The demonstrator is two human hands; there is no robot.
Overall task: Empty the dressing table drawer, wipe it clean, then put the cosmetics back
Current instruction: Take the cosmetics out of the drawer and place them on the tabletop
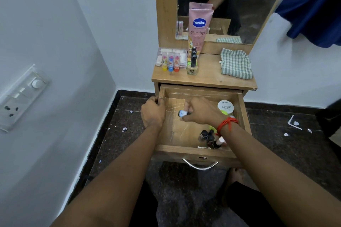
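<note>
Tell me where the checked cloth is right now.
The checked cloth lies crumpled on the dressing table top, at its right end below the mirror, above the open drawer.

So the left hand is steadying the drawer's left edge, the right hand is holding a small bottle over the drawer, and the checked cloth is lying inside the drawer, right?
Not quite. The head view shows the checked cloth on the dressing table top, right of the Vaseline tube, not in the drawer. The rest holds: the left hand grips the drawer's left edge and the right hand holds a small bottle over it.
</note>
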